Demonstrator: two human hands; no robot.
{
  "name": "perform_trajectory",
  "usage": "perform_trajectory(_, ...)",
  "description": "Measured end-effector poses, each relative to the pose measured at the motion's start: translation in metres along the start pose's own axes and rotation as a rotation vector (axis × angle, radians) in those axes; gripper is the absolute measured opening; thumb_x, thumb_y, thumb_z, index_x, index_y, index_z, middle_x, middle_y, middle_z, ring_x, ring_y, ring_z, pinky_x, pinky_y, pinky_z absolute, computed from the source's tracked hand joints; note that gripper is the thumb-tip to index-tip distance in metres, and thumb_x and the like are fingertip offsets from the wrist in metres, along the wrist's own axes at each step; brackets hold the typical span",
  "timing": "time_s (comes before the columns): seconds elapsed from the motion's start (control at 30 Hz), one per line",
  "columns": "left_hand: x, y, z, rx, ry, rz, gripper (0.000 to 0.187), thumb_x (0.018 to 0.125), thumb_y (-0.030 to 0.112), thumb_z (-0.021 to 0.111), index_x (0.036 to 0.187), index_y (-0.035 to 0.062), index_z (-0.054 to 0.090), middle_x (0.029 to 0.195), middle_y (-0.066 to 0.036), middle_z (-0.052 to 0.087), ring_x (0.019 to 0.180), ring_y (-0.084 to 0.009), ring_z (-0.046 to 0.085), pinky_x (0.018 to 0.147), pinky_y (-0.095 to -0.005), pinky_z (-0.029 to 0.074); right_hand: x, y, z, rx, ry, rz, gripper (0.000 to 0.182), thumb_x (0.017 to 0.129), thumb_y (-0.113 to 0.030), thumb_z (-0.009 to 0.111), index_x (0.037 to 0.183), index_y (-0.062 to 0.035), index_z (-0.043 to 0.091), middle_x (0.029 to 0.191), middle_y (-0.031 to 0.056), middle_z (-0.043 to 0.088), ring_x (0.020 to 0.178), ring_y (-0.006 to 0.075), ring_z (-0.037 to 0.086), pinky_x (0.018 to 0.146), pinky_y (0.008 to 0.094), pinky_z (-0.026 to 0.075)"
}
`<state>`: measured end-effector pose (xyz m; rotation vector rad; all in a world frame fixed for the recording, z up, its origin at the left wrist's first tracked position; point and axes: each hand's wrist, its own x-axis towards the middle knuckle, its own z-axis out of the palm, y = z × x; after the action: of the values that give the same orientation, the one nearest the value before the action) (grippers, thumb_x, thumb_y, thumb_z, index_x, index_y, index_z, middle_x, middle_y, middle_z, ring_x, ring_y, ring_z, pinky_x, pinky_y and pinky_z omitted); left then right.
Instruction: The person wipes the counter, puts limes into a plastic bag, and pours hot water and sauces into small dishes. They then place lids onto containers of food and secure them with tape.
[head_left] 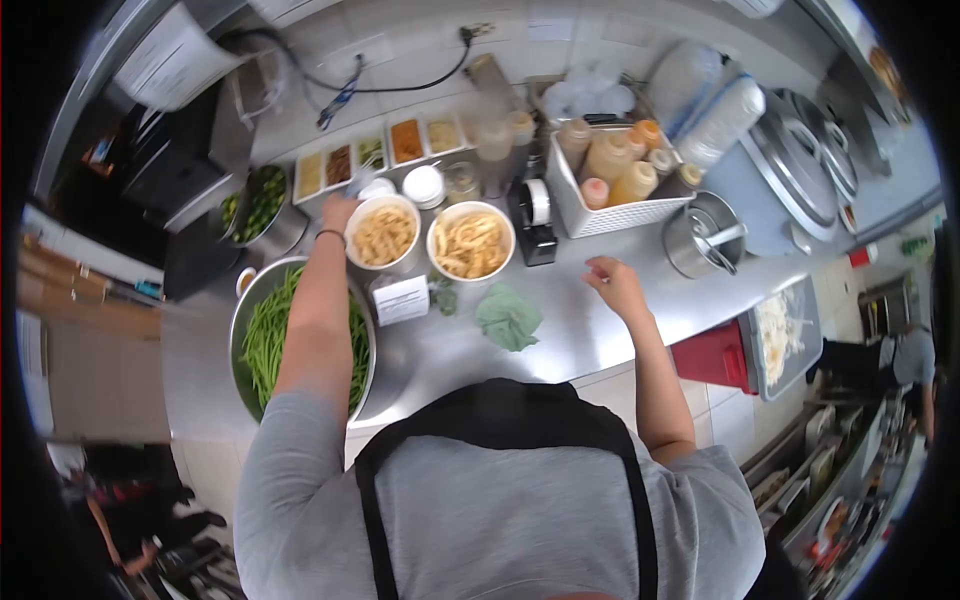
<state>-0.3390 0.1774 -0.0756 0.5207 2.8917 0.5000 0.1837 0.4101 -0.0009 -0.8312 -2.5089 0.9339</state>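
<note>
My left hand [341, 211] reaches over the steel bowl [236, 345] of green beans [268, 330] to the back of the counter. It is beside a white tub [379, 262] of pale yellow strips and close to small white lids or cups [376, 189]; its fingers are blurred and partly hidden. A second white tub [470, 275] of similar strips stands to the right. My right hand [615, 288] hovers above the counter's right side, fingers loosely curled and apart, holding nothing. Between the hands lie a crumpled green cloth [508, 317] and a white label card [401, 300].
Small trays of seasonings [406, 141] line the wall. A white basket [630, 212] holds several sauce bottles. A steel pot [692, 246] with utensils stands at right, near large lids [790, 180]. Beyond the counter edge is a red bin [712, 357]. Other people are at both sides.
</note>
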Motion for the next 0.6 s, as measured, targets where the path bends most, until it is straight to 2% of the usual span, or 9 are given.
perform_trajectory(0.07, -0.030, 0.030, -0.028, 0.001, -0.058, -0.034, 0.050, 0.058, 0.034, 0.072, 0.089, -0.0032, 0.064, 0.100, -0.024, 0.059, 0.097, -0.0344, 0.057, 0.082, -0.0380, 0.047, 0.012, 0.005, -0.022, -0.017, 0.089, 0.013, 0.027, 0.070, -0.019, 0.069, 0.092, -0.0041, 0.063, 0.078, 0.0141, 0.063, 0.071, 0.0260, 0.061, 0.066, 0.0342, 0.048)
perform_trajectory(0.2, -0.023, 0.040, -0.030, 0.048, -0.085, -0.011, 0.037, 0.062, 0.025, 0.068, 0.086, -0.0027, 0.065, 0.097, -0.024, 0.060, 0.095, -0.0357, 0.058, 0.081, -0.0383, 0.047, 0.045, 0.007, -0.077, -0.034, 0.339, 0.016, 0.025, 0.073, -0.020, 0.068, 0.091, -0.0039, 0.065, 0.078, 0.0153, 0.064, 0.069, 0.0257, 0.062, 0.065, 0.0339, 0.048)
perform_trajectory(0.27, -0.011, 0.034, -0.016, 0.061, 0.077, -0.022, 0.026, 0.064, 0.018, 0.061, 0.080, -0.0019, 0.066, 0.091, -0.023, 0.061, 0.087, -0.0334, 0.061, 0.078, -0.0380, 0.048, 0.066, 0.009, -0.105, -0.063, 0.467, -0.014, 0.024, 0.073, -0.019, 0.068, 0.091, -0.0035, 0.065, 0.078, 0.0156, 0.064, 0.070, 0.0264, 0.063, 0.065, 0.0338, 0.048)
perform_trajectory(0.3, -0.013, 0.036, -0.017, 0.062, 0.076, -0.020, 0.026, 0.064, 0.018, 0.061, 0.080, -0.0019, 0.066, 0.091, -0.023, 0.061, 0.087, -0.0334, 0.061, 0.078, -0.0380, 0.048, 0.077, 0.008, -0.116, -0.085, 0.540, -0.038, 0.023, 0.074, -0.019, 0.067, 0.090, -0.0030, 0.065, 0.079, 0.0158, 0.064, 0.070, 0.0268, 0.063, 0.065, 0.0335, 0.048)
perform_trajectory(0.37, -0.022, 0.043, -0.028, 0.115, 0.153, 0.131, 0.021, 0.064, 0.011, 0.058, 0.079, -0.0031, 0.063, 0.084, -0.024, 0.062, 0.083, -0.0352, 0.061, 0.076, -0.0400, 0.048, 0.103, 0.007, -0.131, -0.106, 0.578, 0.001, 0.022, 0.074, -0.017, 0.066, 0.089, -0.0015, 0.065, 0.080, 0.0161, 0.064, 0.074, 0.0274, 0.063, 0.065, 0.0335, 0.049)
perform_trajectory(0.4, -0.031, 0.048, -0.035, 0.115, 0.156, 0.128, 0.021, 0.064, 0.011, 0.058, 0.079, -0.0031, 0.063, 0.084, -0.024, 0.062, 0.083, -0.0352, 0.061, 0.076, -0.0400, 0.048, 0.116, 0.002, -0.133, -0.104, 0.577, -0.003, 0.022, 0.074, -0.017, 0.066, 0.089, -0.0015, 0.065, 0.080, 0.0161, 0.064, 0.074, 0.0274, 0.063, 0.065, 0.0335, 0.049)
perform_trajectory(0.47, -0.057, 0.058, -0.054, 0.112, 0.329, 0.373, 0.020, 0.070, 0.004, 0.053, 0.087, -0.0047, 0.057, 0.079, -0.024, 0.061, 0.076, -0.0374, 0.061, 0.070, -0.0442, 0.049, 0.147, -0.017, -0.127, -0.142, 0.568, -0.135, 0.021, 0.074, -0.017, 0.065, 0.088, -0.0007, 0.064, 0.082, 0.0169, 0.064, 0.077, 0.0290, 0.063, 0.067, 0.0349, 0.049)
perform_trajectory(0.57, -0.090, 0.075, -0.086, 0.211, 0.408, 0.380, 0.018, 0.072, 0.004, 0.051, 0.087, -0.0048, 0.051, 0.075, -0.025, 0.060, 0.069, -0.0392, 0.060, 0.066, -0.0469, 0.048, 0.188, -0.048, -0.104, -0.250, 0.294, -0.261, 0.039, 0.069, -0.025, 0.068, 0.099, -0.0027, 0.061, 0.094, 0.0180, 0.062, 0.089, 0.0306, 0.060, 0.076, 0.0375, 0.047)
perform_trajectory(0.6, -0.090, 0.070, -0.090, 0.216, 0.480, 0.400, 0.019, 0.072, 0.006, 0.052, 0.089, -0.0028, 0.050, 0.072, -0.024, 0.060, 0.066, -0.0393, 0.059, 0.062, -0.0471, 0.048, 0.202, -0.058, -0.098, -0.249, 0.301, -0.292, 0.039, 0.069, -0.025, 0.068, 0.099, -0.0027, 0.061, 0.094, 0.0180, 0.062, 0.089, 0.0306, 0.060, 0.076, 0.0375, 0.047)
